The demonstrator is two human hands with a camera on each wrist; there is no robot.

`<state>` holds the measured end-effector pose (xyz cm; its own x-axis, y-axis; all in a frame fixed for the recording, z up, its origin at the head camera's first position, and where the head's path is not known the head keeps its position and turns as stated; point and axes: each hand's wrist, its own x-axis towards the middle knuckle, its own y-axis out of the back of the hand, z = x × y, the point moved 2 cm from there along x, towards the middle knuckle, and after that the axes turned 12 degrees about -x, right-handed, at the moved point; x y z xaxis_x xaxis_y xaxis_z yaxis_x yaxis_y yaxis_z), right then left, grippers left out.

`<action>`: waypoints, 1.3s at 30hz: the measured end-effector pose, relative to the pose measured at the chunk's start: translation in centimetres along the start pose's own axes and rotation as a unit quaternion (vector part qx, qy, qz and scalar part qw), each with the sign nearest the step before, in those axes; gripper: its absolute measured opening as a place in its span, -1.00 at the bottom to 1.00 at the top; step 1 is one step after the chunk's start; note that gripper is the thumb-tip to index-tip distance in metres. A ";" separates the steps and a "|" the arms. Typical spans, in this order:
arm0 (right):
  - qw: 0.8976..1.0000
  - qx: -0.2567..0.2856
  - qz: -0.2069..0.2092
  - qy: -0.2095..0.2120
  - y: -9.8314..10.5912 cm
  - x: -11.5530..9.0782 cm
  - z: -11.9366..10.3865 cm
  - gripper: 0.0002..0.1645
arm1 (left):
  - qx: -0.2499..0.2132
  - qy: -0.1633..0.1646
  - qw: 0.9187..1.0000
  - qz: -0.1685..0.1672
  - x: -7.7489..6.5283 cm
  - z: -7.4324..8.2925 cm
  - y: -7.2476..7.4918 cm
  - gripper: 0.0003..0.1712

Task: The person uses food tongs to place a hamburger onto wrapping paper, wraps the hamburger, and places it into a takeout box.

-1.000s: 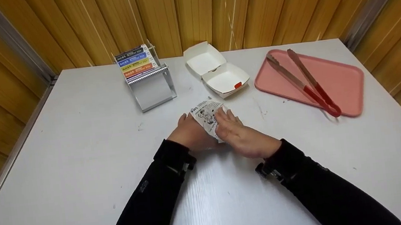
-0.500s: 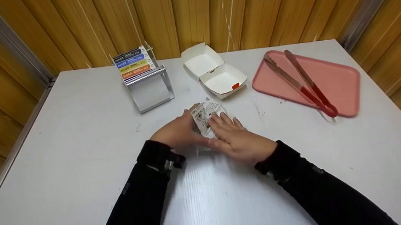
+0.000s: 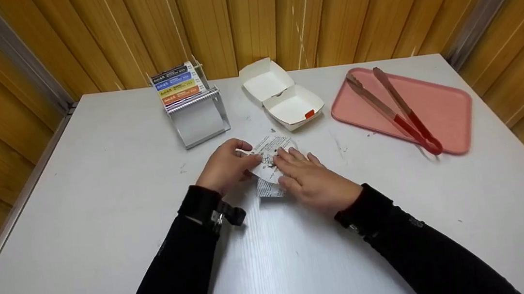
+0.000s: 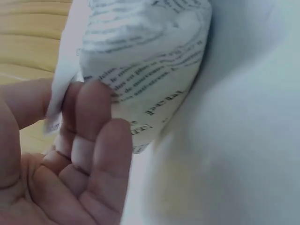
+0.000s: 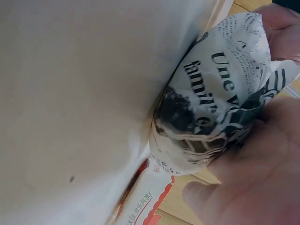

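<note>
A small bundle wrapped in newspaper-print paper point(image 3: 270, 189) lies on the white table in front of me, and its contents are hidden. My left hand point(image 3: 225, 168) pinches a loose flap of that paper at the bundle's left side. In the left wrist view, the flap's edge point(image 4: 63, 89) shows between thumb and fingers, and two other fingers curl beside the wrap. My right hand point(image 3: 314, 180) rests on the bundle's upper right with its fingers fairly straight. The right wrist view shows the bundle's rounded, printed side point(image 5: 206, 93) against the table.
Behind the hands stands an opened white carton point(image 3: 287, 108) with a red tab. To its left is a metal dispenser point(image 3: 198, 119) holding colourful labels. At the right, red-handled tongs point(image 3: 410, 124) lie across a pink tray point(image 3: 450, 112). Wood-patterned panels point(image 3: 253, 21) border the table.
My left hand has come from beneath and around the bundle to its left side, and now pinches the flap. My right hand has settled flatter on top. The bundle's lower folds show more.
</note>
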<state>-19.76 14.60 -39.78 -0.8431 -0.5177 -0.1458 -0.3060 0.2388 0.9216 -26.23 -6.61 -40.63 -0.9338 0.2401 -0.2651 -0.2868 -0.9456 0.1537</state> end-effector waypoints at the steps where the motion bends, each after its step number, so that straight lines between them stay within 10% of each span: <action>1: 1.000 -0.003 0.009 -0.005 0.1 0.1 0.0 -0.24 | -0.012 0.005 1.000 0.000 0.1 -0.3 0.1 -0.54; 13: 0.996 -0.028 0.085 -0.024 1.1 2.0 1.1 -0.03 | -0.047 0.023 0.998 -0.039 0.8 -1.4 0.8 -0.70; 39: 0.998 -0.003 -0.008 -0.059 1.4 5.4 2.7 0.17 | -0.004 -0.021 0.999 -0.026 0.9 -1.3 1.1 -0.75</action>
<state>-25.91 14.33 -40.27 -0.8844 -0.4208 -0.2017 -0.3178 0.2267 0.9207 -27.11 -7.70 -41.90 -0.9259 0.2982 -0.2318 -0.3338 -0.9332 0.1332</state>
